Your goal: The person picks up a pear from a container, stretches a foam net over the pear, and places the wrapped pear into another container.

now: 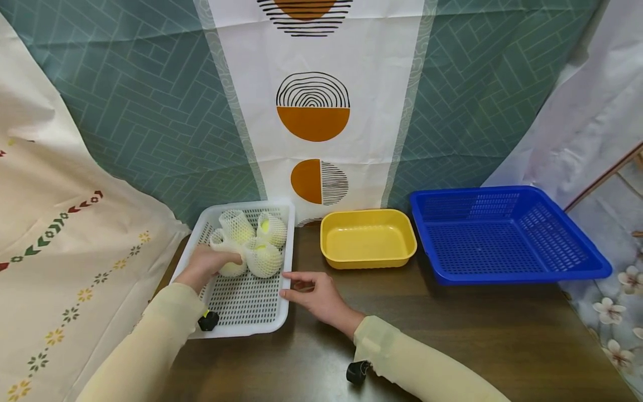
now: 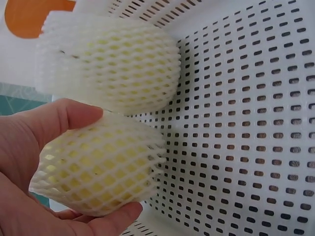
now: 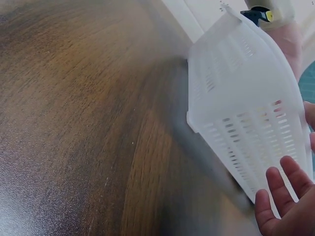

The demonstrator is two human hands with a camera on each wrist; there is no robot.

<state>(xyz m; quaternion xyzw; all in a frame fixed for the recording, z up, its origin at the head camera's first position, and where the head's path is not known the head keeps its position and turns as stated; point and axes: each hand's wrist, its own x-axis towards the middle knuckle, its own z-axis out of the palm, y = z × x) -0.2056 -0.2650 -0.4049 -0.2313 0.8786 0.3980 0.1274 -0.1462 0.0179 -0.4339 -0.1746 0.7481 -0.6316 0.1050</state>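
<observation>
In the head view, a white slotted basket (image 1: 246,307) on the left holds several pale yellow-green round fruits in white foam nets, among them a netted fruit (image 1: 264,259) at the near right of the group. My left hand (image 1: 206,265) reaches in over the basket's left side. Its thumb and fingers curl round one netted fruit (image 2: 103,167), as the left wrist view shows. Right beside that lies another netted fruit (image 2: 128,64). My right hand (image 1: 316,296) is at the basket's right rim, fingertips touching it, with the other fingers loosely spread outside the wall (image 3: 246,137).
A yellow tub (image 1: 369,262) stands right of the white basket, and a blue slotted basket (image 1: 517,273) farther right. All three are on a dark wooden table (image 1: 402,318). Patterned cloth (image 1: 156,106) hangs behind, with more cloth at both sides.
</observation>
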